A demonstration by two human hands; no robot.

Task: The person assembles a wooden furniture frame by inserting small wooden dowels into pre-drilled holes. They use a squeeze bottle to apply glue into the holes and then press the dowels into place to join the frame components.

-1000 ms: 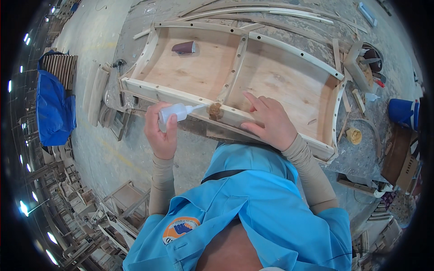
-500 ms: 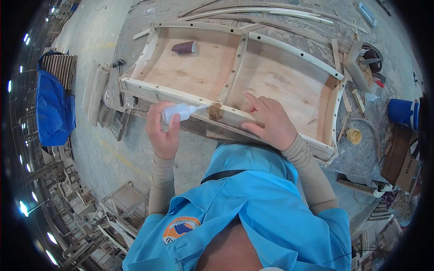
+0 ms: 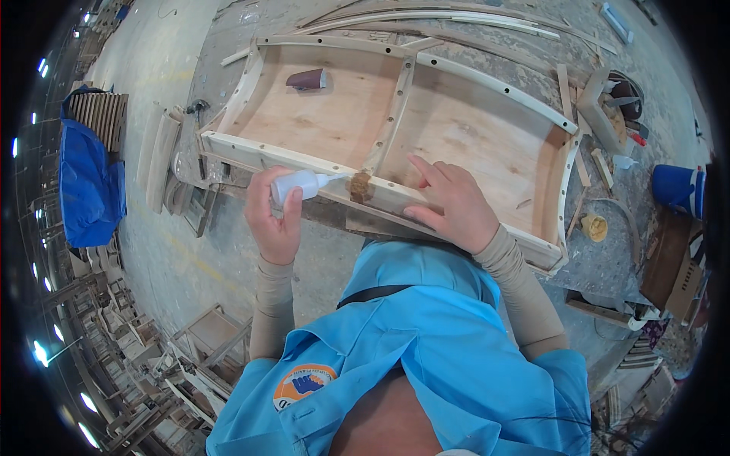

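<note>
My left hand (image 3: 272,220) is closed around a white squeeze bottle (image 3: 295,187) with a thin nozzle. The nozzle points right, its tip close to a brown patch (image 3: 360,187) on the near rail of a pale wooden frame (image 3: 304,161). My right hand (image 3: 454,201) rests at that rail, right of the patch, with its fingers apart and nothing in them. The frame has a plywood base, a middle divider (image 3: 394,114) and dark holes along its rails. A rolled piece of dark red sandpaper (image 3: 307,79) lies in its left compartment.
Long wooden strips (image 3: 456,17) lie beyond the frame. On the right are a blue bucket (image 3: 677,191), a small yellow tub (image 3: 595,227) and a curved wood piece (image 3: 601,114). A hammer (image 3: 198,110) and stacked curved boards (image 3: 158,159) are at the left.
Almost nothing differs. The bottle and my left hand have shifted very slightly; my right hand stays at the rail.
</note>
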